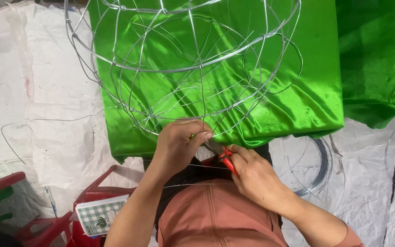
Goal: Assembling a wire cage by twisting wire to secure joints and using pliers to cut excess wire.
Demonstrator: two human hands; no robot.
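A rounded frame of bent silver wire (184, 59) stands over shiny green cloth (307, 91). My left hand (177, 144) pinches a wire at the frame's near bottom edge, thumb and fingers closed on it. My right hand (252, 176) grips red-handled pliers (222, 155), whose grey jaws point up-left to the same wire joint beside my left fingertips. Thin loose wire ends cross below my hands over my lap.
A coil of grey wire (318, 171) lies on the white sheet at the right. A red plastic stool (92, 201) holding a checked green-and-white packet (99, 215) stands at the lower left. More green cloth (380, 59) lies at the upper right. A loose wire (12, 146) curves at the left.
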